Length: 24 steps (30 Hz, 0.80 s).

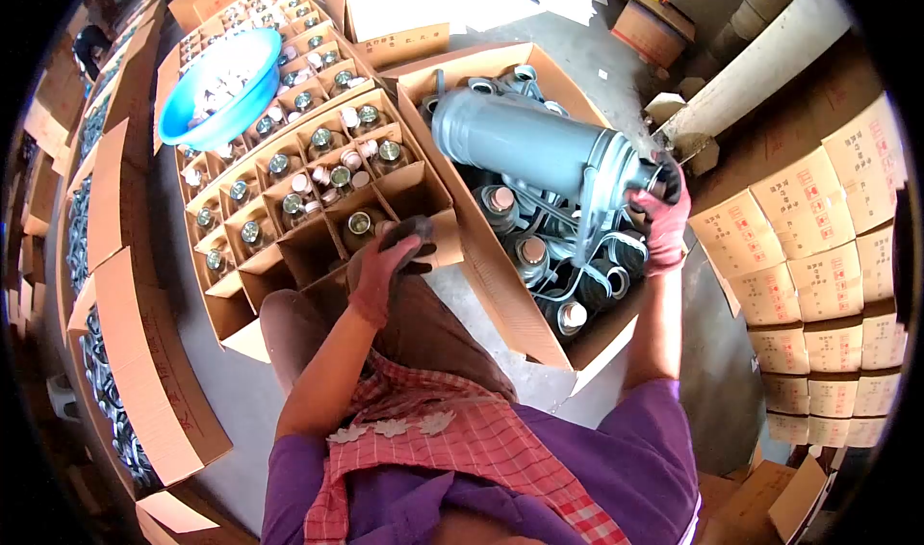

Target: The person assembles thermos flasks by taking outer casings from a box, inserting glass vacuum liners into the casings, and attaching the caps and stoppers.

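Observation:
My right hand (662, 220), in a red glove with dark fingers, is closed around the narrow neck end of a grey-blue thermos flask (525, 145). The flask lies tilted almost sideways above an open carton (520, 328) of similar flasks, several with pale stoppers. My left hand (385, 273), gloved alike, hovers by the near right corner of a divided carton (252, 338). Its fingers are apart, and no object shows in them. Beside it, a glass liner (360, 225) stands in a compartment. Other compartments hold liners and pale caps (298, 183).
A blue basin (260, 88) of small white pieces rests on the divided cartons. Long cartons (144, 372) line the left side. Stacked printed boxes (799, 218) stand at right, near a pale pipe (751, 64). White sheets (520, 1) lie at the back.

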{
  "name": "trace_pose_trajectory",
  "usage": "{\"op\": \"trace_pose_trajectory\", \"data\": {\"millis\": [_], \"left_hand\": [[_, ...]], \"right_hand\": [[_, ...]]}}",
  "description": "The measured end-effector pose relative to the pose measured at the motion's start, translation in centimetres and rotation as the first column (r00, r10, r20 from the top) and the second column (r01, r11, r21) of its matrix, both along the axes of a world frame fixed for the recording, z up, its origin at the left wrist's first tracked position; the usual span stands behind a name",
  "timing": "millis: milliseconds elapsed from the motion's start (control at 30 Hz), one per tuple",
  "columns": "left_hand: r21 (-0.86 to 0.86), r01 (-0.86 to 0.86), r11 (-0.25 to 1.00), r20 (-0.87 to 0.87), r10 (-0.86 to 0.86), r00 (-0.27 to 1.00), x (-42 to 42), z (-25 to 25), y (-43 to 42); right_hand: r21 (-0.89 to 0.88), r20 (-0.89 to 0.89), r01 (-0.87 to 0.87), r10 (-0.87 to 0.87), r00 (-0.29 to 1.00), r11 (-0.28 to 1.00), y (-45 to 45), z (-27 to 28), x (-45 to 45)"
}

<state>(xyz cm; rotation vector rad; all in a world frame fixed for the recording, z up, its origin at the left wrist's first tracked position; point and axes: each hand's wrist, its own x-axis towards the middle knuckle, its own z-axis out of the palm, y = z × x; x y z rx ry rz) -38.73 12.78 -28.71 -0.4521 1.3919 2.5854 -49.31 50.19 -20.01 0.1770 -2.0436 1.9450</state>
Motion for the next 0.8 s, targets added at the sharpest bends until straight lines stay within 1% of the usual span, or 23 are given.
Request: {"op": "trace_pose_trajectory", "data": {"millis": [33, 67, 100, 133, 200, 233, 267, 300, 333, 367, 400, 433, 467, 500, 533, 567, 600, 633, 700, 767, 800], "left_hand": [[-0.005, 0.018, 1.000, -0.022, -0.018, 1.000, 0.5, -0.3, -0.5], [-0.011, 0.038, 0.999, -0.045, -0.038, 0.998, 0.9, -0.3, -1.0], [-0.014, 0.056, 0.998, -0.066, -0.057, 0.996, 1.2, -0.3, -1.3], [-0.078, 0.075, 0.994, -0.018, -0.076, 0.997, 1.1, -0.4, -1.4], [-0.091, 0.088, 0.992, -0.274, -0.110, 0.955, 1.1, -0.6, -1.4], [-0.087, 0.076, 0.993, -0.331, -0.101, 0.938, 1.4, -0.3, -1.4], [-0.082, 0.064, 0.995, -0.387, -0.091, 0.917, 1.6, 0.1, -1.4], [-0.061, 0.037, 0.997, -0.380, -0.058, 0.923, 2.0, 1.6, -0.9], [-0.061, 0.046, 0.997, -0.337, -0.064, 0.939, 1.8, 1.7, -1.1], [-0.060, 0.054, 0.997, -0.294, -0.069, 0.953, 1.6, 1.7, -1.3], [-0.074, 0.099, 0.992, -0.212, -0.113, 0.971, 1.1, 0.7, -2.0], [-0.082, 0.143, 0.986, -0.129, -0.153, 0.980, 0.7, 0.1, -2.6], [-0.020, 0.118, 0.993, -0.076, -0.119, 0.990, 0.9, 2.4, -2.3], [-0.047, 0.126, 0.991, -0.103, -0.130, 0.986, 1.1, 2.6, -2.7], [-0.075, 0.131, 0.989, -0.131, -0.140, 0.982, 1.1, 2.5, -3.2], [-0.103, 0.133, 0.986, -0.154, -0.148, 0.977, 1.4, 2.1, -3.6], [-0.151, 0.107, 0.983, -0.185, -0.135, 0.974, 1.6, 1.5, -3.8], [-0.199, 0.078, 0.977, -0.214, -0.122, 0.969, 1.7, 0.9, -4.0], [-0.157, 0.077, 0.985, -0.266, -0.117, 0.957, 2.0, 0.8, -4.6], [-0.083, 0.076, 0.994, -0.325, -0.099, 0.940, 1.8, 0.9, -4.9], [-0.043, 0.091, 0.995, -0.312, -0.100, 0.945, 1.8, 0.7, -5.2]], "right_hand": [[0.144, 0.013, 0.005, -0.007, 1.000, 0.990, 0.8, 0.3, -1.6], [0.397, -0.001, 0.015, -0.016, 1.000, 0.918, 1.2, 0.4, -3.3], [0.625, -0.016, 0.024, -0.018, 1.000, 0.780, 1.0, 0.7, -4.9], [0.609, 0.008, -0.029, 0.031, 0.999, 0.793, 0.3, 0.6, -6.5], [0.715, 0.042, -0.126, 0.137, 0.990, 0.688, -2.8, 1.3, -9.1], [0.757, 0.063, -0.171, 0.190, 0.980, 0.630, -4.6, 1.4, -10.4], [0.818, 0.073, -0.190, 0.229, 0.971, 0.543, -6.2, 1.0, -12.0], [0.869, 0.084, -0.201, 0.267, 0.960, 0.451, -7.8, 0.3, -13.7], [0.900, 0.089, -0.228, 0.356, 0.930, 0.371, -9.4, -0.7, -15.4], [0.933, 0.192, -0.280, 0.344, 0.919, 0.225, -12.1, -0.3, -15.8], [0.960, 0.170, -0.246, 0.412, 0.895, 0.137, -13.7, -2.4, -16.7], [0.967, 0.251, -0.247, 0.357, 0.900, -0.058, -15.5, -5.2, -17.8], [0.935, 0.350, -0.344, 0.390, 0.852, -0.087, -17.7, -5.3, -16.7], [0.916, 0.394, -0.382, 0.447, 0.803, -0.122, -19.0, -8.0, -17.5], [0.920, 0.359, -0.392, 0.407, 0.840, -0.002, -19.6, -10.1, -18.7], [0.911, 0.333, -0.396, 0.362, 0.871, 0.117, -21.1, -10.2, -18.6], [0.954, 0.276, -0.296, 0.240, 0.931, 0.050, -22.8, -9.6, -19.2], [0.987, 0.094, -0.052, 0.275, 0.957, -0.154, -23.5, -9.4, -20.2], [0.953, 0.022, 0.081, 0.334, 0.942, -0.291, -23.4, -11.3, -23.6], [0.800, 0.213, -0.049, 0.206, 0.955, -0.598, -22.8, -13.3, -25.3], [0.804, 0.173, -0.039, 0.171, 0.970, -0.593, -21.4, -17.2, -26.7]]}}
